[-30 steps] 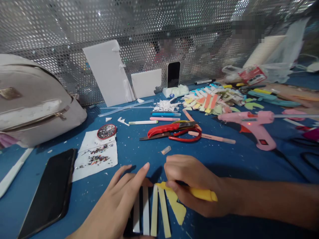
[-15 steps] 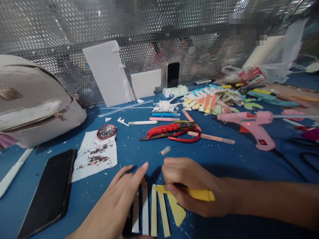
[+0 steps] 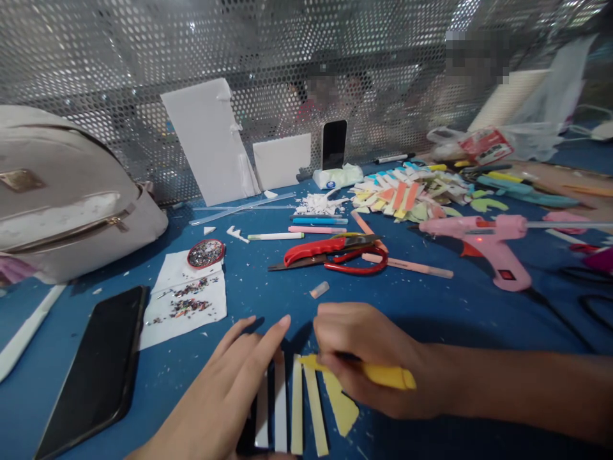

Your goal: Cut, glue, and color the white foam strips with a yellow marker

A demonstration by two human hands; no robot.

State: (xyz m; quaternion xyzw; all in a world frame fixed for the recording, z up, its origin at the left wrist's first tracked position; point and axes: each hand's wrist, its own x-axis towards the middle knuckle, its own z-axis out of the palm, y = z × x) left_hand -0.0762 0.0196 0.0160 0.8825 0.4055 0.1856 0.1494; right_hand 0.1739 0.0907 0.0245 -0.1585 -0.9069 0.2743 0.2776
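My right hand [image 3: 368, 364] is closed around a yellow marker [image 3: 385, 375], its tip at the top end of a pale yellow strip [image 3: 297, 409]. Beside that strip lie a second yellow strip [image 3: 316, 412] and a yellow scrap with a jagged edge [image 3: 343, 409], which my right hand partly covers. My left hand [image 3: 239, 377] rests with fingers spread over the white strips [image 3: 280, 409] to the left. Part of those strips is hidden under it.
Ahead lie red-handled scissors [image 3: 313, 249], several markers [image 3: 275, 236] and a heap of coloured strips [image 3: 407, 191]. A pink glue gun [image 3: 498, 249] lies at right. A black phone [image 3: 96, 370], a napkin with bits [image 3: 186, 306] and a backpack [image 3: 71, 204] are at left.
The whole view has shifted very slightly. Both hands and the marker stay nearly where they were, with the marker tip still at the top of the yellow strip.
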